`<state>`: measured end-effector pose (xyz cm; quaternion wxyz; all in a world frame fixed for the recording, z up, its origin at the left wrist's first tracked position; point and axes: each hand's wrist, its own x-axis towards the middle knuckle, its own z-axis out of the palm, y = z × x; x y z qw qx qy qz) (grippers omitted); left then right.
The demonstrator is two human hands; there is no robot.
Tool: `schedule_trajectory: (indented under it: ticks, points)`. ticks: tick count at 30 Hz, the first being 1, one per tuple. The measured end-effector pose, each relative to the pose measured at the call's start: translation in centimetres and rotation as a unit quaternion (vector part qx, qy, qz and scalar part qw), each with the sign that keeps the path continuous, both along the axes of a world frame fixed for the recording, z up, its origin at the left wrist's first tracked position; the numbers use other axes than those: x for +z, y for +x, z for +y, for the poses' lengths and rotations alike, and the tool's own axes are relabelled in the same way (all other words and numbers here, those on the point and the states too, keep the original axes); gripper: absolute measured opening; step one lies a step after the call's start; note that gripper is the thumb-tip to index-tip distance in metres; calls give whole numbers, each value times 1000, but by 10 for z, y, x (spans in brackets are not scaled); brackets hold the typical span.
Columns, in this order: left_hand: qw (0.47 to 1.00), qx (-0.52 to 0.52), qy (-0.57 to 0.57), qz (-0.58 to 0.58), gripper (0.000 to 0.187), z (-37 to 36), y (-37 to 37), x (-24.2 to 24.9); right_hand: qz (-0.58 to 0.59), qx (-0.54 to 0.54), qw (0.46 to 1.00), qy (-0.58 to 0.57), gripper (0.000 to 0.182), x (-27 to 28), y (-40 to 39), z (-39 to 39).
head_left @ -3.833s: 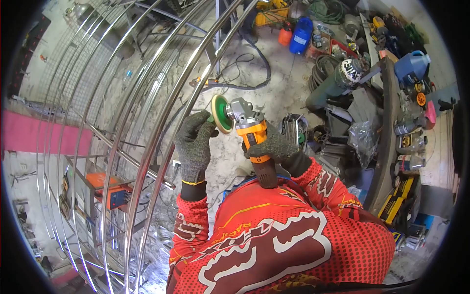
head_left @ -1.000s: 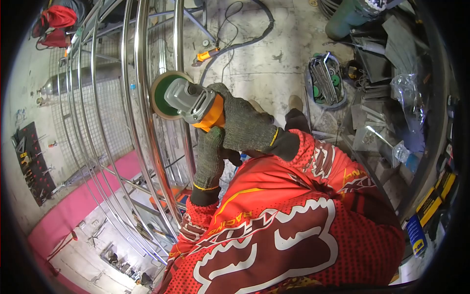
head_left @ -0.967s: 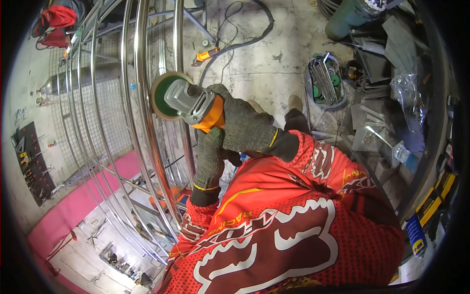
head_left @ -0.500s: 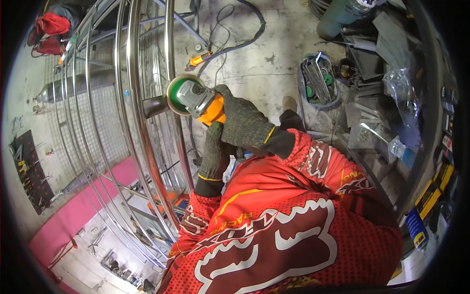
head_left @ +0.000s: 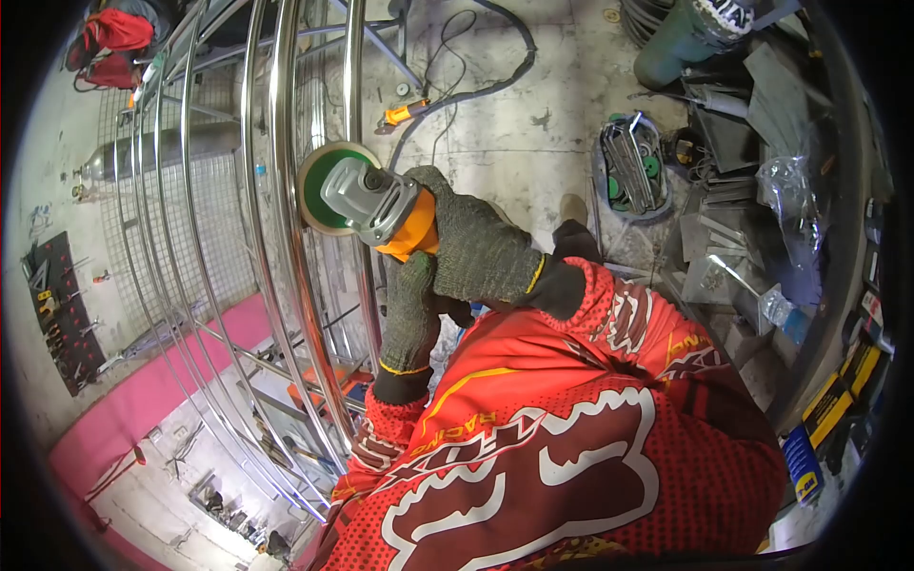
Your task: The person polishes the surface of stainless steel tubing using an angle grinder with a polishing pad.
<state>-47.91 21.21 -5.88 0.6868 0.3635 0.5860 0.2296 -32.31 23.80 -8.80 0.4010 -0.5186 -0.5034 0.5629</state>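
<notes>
An orange and grey angle grinder (head_left: 381,205) with a green-faced disc (head_left: 326,190) is held by both my gloved hands. My right hand (head_left: 481,238) wraps round the orange body near its head. Below it my left hand (head_left: 409,309) closes on the grinder's underside, partly hidden. The disc lies over the shiny metal tubes (head_left: 286,124) of a tall frame; whether it touches them I cannot tell.
A second orange tool (head_left: 405,114) with a cable lies on the floor (head_left: 514,181) beyond the frame. To the right are a bin (head_left: 633,167) of metal pieces, a green cylinder (head_left: 676,52) and stacked scrap plates (head_left: 728,162).
The grinder has shifted left against the frame, and its disc now covers the place where a dark short pipe showed. Both hands moved with it. The surroundings slid slightly right in view.
</notes>
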Motion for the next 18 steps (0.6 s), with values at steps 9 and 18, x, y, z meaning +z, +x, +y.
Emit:
schedule_trajectory:
  ticks: [9, 18]
  points:
    - [1000, -6, -13, 0, 71, 4, -3, -3, -1, -9, 1000, 9, 84, 1, 1, 4]
    - [1000, -2, -16, -13, 69, -1, 1, 5, -4, -22, 1000, 18, 84, 2, 6, 1]
